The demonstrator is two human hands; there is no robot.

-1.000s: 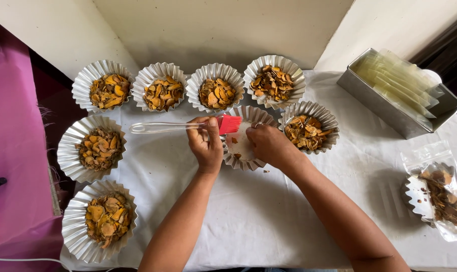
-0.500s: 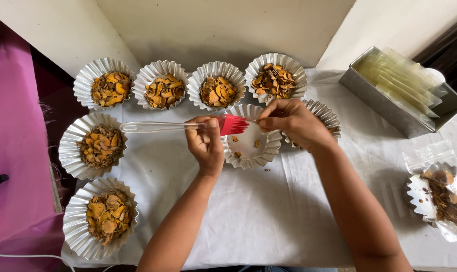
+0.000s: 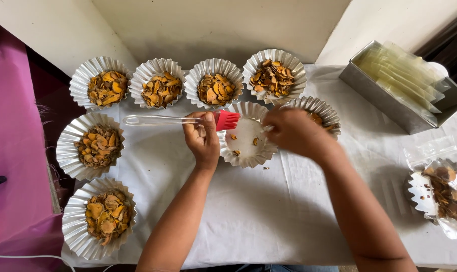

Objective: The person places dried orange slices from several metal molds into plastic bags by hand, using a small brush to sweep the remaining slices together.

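Observation:
My left hand (image 3: pixel 202 138) grips a brush (image 3: pixel 153 120) with a clear handle and red bristles, the bristles pointing right over a nearly bare fluted foil cup (image 3: pixel 248 157) that holds only a few dried orange chips. My right hand (image 3: pixel 294 132) reaches in from the right, fingers at the cup's right rim. It partly covers another filled foil cup (image 3: pixel 320 108) behind it. What its fingertips pinch is hidden.
Several fluted foil cups of dried orange chips ring the work spot: a row at the back (image 3: pixel 213 86) and more down the left (image 3: pixel 95 146). A metal tin of clear bags (image 3: pixel 400 85) stands at the back right. A bagged cup of chips (image 3: pixel 442 194) lies at the right edge.
My right hand moved from on top of the centre cup out to its right side, uncovering the cup's nearly bare inside. The left hand and brush stayed almost still.

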